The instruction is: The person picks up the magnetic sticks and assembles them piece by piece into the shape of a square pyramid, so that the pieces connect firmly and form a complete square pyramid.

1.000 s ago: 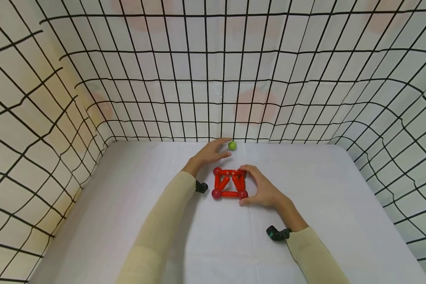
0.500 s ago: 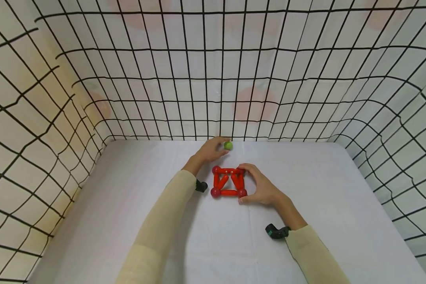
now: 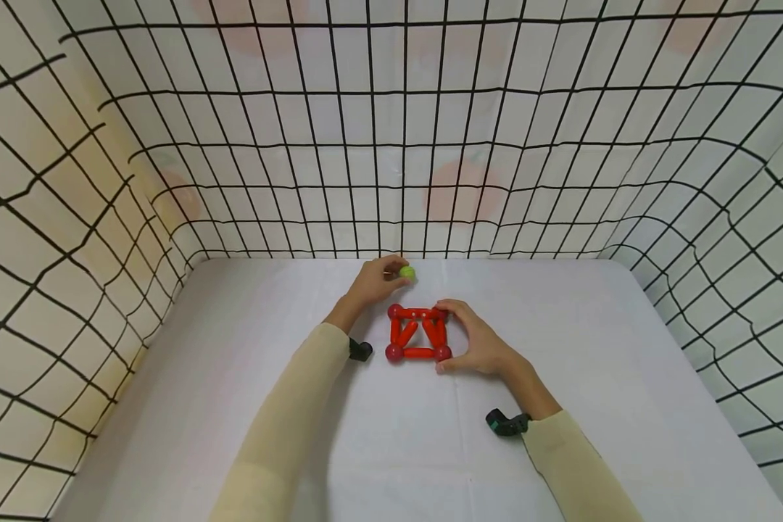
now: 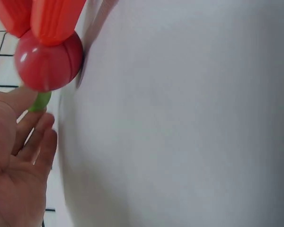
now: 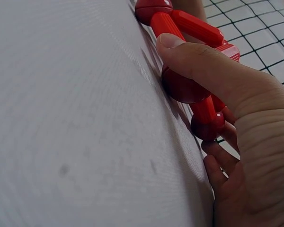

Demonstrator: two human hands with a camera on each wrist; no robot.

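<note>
A small green ball (image 3: pixel 407 273) is at the back of the table, pinched between the thumb and fingers of my left hand (image 3: pixel 373 281). In the left wrist view a red ball joint (image 4: pixel 49 61) hides most of that green ball (image 4: pixel 41 100). Nearer to me lies a square frame of red rods and dark red balls (image 3: pixel 419 353), with two slanted rods inside. My right hand (image 3: pixel 479 348) grips its right side, thumb at the near corner and fingers at the far one. The right wrist view shows the thumb (image 5: pixel 170 41) over a corner ball (image 5: pixel 184 87).
White cloth covers the table (image 3: pixel 391 442). A black wire grid (image 3: pixel 391 145) rises along the back, and grid walls stand at left and right. Each wrist wears a small black camera, the right one (image 3: pixel 507 423) resting low near the cloth.
My left hand has closed its fingers on the green ball and drawn it leftward and slightly toward me. The right hand keeps its grip on the red frame.
</note>
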